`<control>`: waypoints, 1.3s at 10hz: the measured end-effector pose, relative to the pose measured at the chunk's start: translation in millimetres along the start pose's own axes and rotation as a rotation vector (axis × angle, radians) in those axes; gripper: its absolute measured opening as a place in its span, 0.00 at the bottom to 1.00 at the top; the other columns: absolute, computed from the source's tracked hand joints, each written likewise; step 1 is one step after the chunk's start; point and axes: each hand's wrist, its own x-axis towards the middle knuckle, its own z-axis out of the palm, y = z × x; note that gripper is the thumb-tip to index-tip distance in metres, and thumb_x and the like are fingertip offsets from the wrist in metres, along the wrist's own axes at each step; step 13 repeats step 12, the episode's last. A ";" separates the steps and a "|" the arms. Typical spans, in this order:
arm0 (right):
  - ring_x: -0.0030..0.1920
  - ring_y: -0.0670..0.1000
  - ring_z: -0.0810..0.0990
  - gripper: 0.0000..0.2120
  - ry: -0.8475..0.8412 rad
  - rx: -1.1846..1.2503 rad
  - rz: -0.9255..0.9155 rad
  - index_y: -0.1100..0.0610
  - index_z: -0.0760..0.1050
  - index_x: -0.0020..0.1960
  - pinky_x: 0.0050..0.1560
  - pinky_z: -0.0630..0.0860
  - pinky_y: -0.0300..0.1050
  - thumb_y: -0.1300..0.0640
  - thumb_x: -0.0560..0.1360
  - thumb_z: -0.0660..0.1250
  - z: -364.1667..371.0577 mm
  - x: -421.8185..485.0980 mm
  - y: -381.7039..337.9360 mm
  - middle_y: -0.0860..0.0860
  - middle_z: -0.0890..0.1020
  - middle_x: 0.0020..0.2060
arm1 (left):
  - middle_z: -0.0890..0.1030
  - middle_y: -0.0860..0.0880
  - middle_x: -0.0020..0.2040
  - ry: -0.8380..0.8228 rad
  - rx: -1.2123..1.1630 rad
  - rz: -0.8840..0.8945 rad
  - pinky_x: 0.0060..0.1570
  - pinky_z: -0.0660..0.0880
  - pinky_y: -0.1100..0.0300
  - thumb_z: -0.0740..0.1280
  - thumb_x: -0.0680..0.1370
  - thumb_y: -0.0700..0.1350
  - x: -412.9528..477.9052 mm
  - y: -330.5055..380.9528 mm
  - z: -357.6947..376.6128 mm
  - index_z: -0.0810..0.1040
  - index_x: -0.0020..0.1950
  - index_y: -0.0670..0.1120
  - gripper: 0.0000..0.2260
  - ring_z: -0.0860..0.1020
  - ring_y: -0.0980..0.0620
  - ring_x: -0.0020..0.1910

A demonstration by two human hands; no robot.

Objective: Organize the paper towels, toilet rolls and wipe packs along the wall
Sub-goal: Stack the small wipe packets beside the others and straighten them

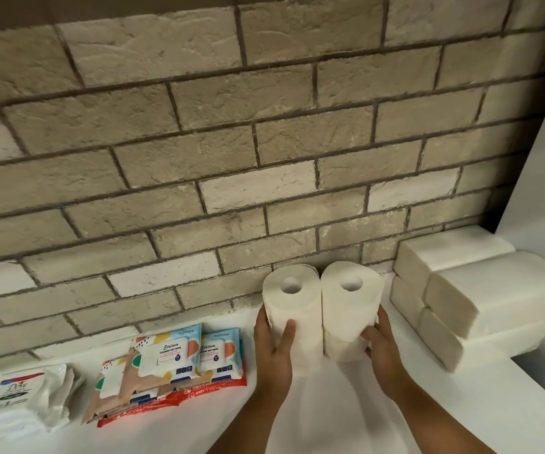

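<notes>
Two upright rolls, the left roll (292, 314) and right roll (349, 309), are held touching at the wall (199, 158), each clasped by a hand, left hand (272, 347) and right hand (382, 342), apparently to square them between the towel stacks (481, 296) right and wipe packs (179, 355) left on the tabletop (330, 414).

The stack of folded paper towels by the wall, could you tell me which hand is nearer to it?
Right. The right hand holds the roll beside the stack of folded paper towels; the left hand is a roll farther away.

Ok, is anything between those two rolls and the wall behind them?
Nothing visible. The left hand holds the left roll, the right hand the right roll, both upright, side by side, near the brick wall. Any remaining gap is hidden behind them.
</notes>
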 end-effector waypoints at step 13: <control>0.59 0.56 0.72 0.32 0.150 -0.113 0.273 0.48 0.58 0.79 0.60 0.69 0.53 0.59 0.79 0.67 -22.9 -37.0 1.8 0.53 0.73 0.62 | 0.75 0.49 0.72 -0.006 0.291 -0.264 0.67 0.76 0.48 0.80 0.70 0.55 -21.4 -2.7 -7.4 0.65 0.76 0.50 0.39 0.76 0.44 0.68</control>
